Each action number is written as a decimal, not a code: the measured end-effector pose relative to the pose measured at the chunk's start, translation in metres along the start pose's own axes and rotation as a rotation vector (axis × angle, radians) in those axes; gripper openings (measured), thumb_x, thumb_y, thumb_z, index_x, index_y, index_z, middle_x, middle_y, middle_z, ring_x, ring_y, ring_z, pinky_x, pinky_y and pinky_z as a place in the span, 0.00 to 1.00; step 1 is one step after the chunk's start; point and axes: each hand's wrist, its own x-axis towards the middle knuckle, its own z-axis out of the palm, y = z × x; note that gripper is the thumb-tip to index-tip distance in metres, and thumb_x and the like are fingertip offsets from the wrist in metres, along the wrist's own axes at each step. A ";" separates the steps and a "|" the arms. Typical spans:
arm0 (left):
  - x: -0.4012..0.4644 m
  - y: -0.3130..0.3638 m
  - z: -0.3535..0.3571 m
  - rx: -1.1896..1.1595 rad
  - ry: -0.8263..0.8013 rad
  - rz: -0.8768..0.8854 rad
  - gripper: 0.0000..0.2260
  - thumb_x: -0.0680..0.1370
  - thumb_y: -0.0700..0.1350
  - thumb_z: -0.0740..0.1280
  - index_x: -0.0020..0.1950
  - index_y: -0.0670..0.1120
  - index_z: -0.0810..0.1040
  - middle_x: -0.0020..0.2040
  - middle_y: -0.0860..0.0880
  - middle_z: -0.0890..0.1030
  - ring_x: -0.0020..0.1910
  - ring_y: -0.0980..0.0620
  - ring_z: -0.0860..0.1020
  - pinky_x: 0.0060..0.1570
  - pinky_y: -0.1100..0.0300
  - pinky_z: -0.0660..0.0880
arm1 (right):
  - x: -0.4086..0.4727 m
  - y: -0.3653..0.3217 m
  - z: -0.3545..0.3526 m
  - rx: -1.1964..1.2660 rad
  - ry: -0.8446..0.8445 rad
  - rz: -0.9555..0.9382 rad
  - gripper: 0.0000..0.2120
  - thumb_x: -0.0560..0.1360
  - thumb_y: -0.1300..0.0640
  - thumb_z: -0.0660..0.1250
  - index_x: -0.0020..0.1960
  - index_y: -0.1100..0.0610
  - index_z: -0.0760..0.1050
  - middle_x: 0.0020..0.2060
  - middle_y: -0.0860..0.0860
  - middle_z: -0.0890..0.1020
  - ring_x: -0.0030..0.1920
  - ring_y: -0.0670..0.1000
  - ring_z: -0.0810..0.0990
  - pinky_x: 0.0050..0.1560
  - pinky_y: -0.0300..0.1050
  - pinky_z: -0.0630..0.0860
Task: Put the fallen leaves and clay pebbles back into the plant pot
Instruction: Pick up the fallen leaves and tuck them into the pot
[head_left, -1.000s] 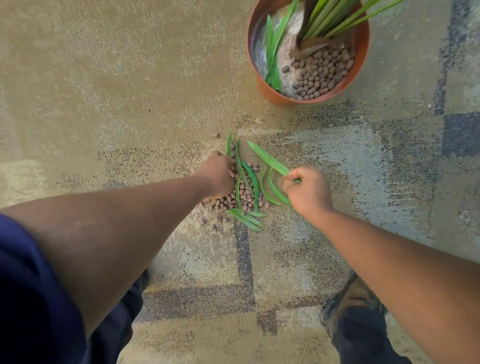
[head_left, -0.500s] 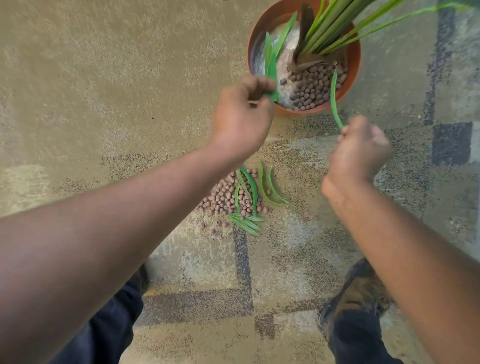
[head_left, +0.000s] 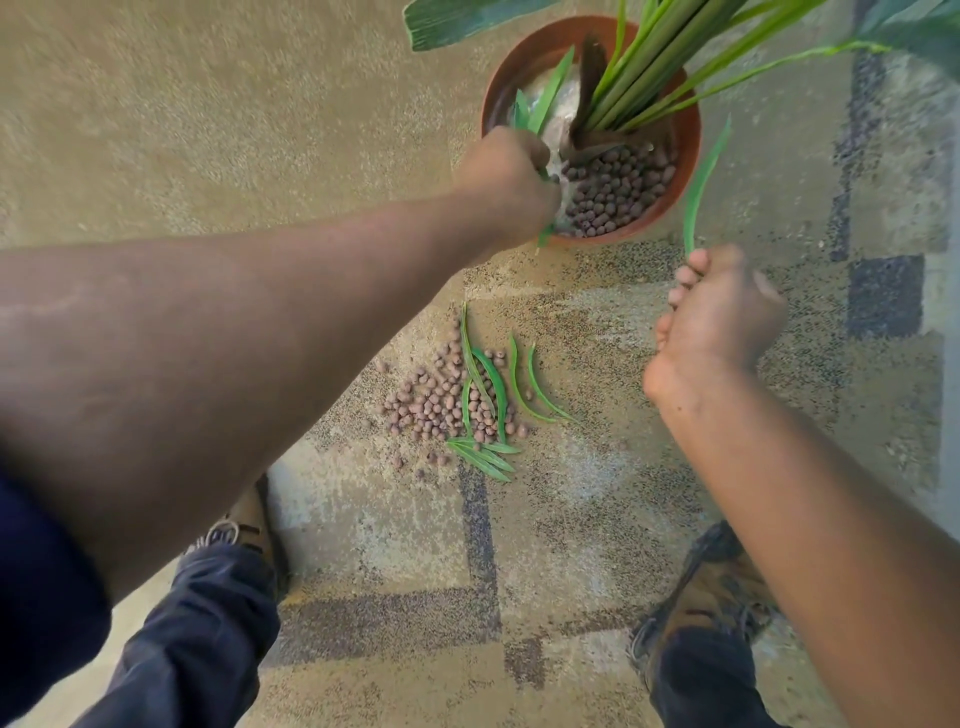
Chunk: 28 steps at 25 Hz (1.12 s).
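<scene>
A terracotta plant pot (head_left: 688, 156) stands on the carpet at the top, with green stalks, brown clay pebbles (head_left: 615, 189) and a few leaves inside. My left hand (head_left: 506, 179) hangs over the pot's near left rim, fingers curled round green leaves whose tips poke out above and below. To the right of the pot, my right hand (head_left: 719, 312) grips the base of one long green leaf (head_left: 704, 182) that points up. On the carpet between my arms lie a heap of spilled pebbles (head_left: 434, 402) and several fallen leaves (head_left: 493, 395).
The floor is patterned beige carpet (head_left: 208, 130) with dark squares and lines. My two shoes (head_left: 239, 530) and dark trouser legs (head_left: 698, 680) stand at the bottom, close to the spilled heap. A large green leaf (head_left: 457, 18) overhangs the pot's top left.
Both hands rose from the spilled heap carrying leaves. My left hand moved forward over the pot's rim. My right hand shifted right of the pot with its long leaf.
</scene>
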 end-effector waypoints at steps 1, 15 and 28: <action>-0.001 -0.001 -0.001 -0.002 -0.016 0.009 0.19 0.82 0.41 0.68 0.74 0.44 0.73 0.68 0.46 0.78 0.53 0.53 0.75 0.30 0.78 0.70 | 0.001 -0.002 0.004 -0.025 -0.043 -0.044 0.07 0.78 0.63 0.65 0.42 0.57 0.79 0.34 0.49 0.78 0.28 0.44 0.70 0.26 0.39 0.62; 0.017 0.005 -0.009 0.248 -0.137 0.156 0.30 0.82 0.39 0.66 0.82 0.49 0.59 0.82 0.48 0.59 0.76 0.43 0.68 0.67 0.58 0.70 | 0.029 -0.020 0.048 -0.896 -0.349 -0.508 0.11 0.81 0.54 0.65 0.60 0.53 0.83 0.45 0.44 0.80 0.46 0.48 0.80 0.41 0.39 0.72; 0.010 -0.073 -0.001 0.830 -0.065 0.473 0.27 0.85 0.60 0.49 0.80 0.46 0.62 0.84 0.46 0.53 0.82 0.43 0.41 0.78 0.40 0.45 | 0.049 0.023 0.039 -1.190 -0.510 -0.747 0.20 0.85 0.51 0.58 0.77 0.51 0.70 0.77 0.56 0.68 0.75 0.62 0.68 0.75 0.63 0.69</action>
